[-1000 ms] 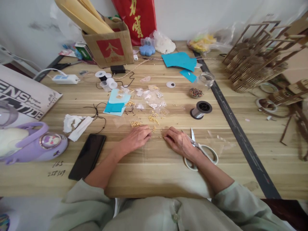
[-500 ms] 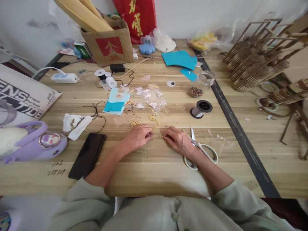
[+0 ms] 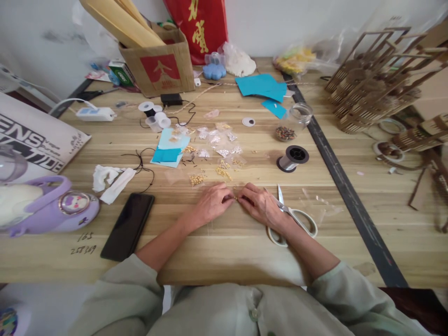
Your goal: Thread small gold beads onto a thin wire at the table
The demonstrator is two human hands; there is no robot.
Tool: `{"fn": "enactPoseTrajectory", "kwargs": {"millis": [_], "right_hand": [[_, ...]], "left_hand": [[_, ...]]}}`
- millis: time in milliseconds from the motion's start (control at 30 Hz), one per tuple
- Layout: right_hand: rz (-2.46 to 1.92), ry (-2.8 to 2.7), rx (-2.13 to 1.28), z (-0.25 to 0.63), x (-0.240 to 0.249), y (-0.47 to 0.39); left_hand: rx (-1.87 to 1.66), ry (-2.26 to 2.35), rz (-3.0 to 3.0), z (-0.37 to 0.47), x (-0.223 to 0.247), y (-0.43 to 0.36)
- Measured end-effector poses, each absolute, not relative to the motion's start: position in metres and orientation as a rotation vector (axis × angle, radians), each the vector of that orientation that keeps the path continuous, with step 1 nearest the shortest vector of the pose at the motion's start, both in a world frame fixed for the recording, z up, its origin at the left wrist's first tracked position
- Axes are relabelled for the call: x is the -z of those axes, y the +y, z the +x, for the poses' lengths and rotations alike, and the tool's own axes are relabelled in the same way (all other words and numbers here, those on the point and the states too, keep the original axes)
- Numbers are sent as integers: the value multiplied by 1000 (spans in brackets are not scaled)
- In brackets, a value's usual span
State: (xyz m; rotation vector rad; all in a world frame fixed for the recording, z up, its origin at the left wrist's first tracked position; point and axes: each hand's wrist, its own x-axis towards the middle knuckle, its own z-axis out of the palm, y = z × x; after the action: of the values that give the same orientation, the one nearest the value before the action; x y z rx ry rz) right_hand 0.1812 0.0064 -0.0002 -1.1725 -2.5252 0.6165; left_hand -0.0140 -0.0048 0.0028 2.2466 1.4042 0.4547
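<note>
Both hands [image 3: 214, 202] pinch a tiny gold piece [image 3: 235, 198], roomy tabletop [image 3: 238, 254] between them and its near edge [image 3: 224, 284]

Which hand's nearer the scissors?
Right. The right hand is just left of the scissors, its wrist partly hiding them; the left hand is farther away, beyond the right hand.

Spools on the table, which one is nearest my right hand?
The black-ended, silver-wound spool, just beyond your right hand; the white-ended, black-wound spool sits farther off, toward the left.
</note>
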Motion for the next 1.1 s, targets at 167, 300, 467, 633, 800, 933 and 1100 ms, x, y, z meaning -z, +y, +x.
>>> {"fn": "enactPoseTrajectory", "kwargs": {"millis": [167,300,467,633,800,933,1100], "right_hand": [[-1190,-2515,-597,181,-1,6],[-1184,-2510,-606,181,-1,6],[-1185,-2496,-617,182,-2,7],[-1175,-2473,-638,182,-1,7],[-1170,-2447,-660,182,1,8],[-1159,-2443,-685,183,1,8],[-1143,-2477,-658,183,0,8]], "left_hand": [[-504,1404,2259,-13,-2,-4],[-519,1402,2235,-15,-3,-4],[-519,1393,2199,-15,-4,-3],[-528,1370,2195,-16,-4,-3],[-528,1356,2226,-16,-3,-4],[-536,1337,2267,-16,-1,-5],[-588,1270,2326,-17,0,-6]]}}
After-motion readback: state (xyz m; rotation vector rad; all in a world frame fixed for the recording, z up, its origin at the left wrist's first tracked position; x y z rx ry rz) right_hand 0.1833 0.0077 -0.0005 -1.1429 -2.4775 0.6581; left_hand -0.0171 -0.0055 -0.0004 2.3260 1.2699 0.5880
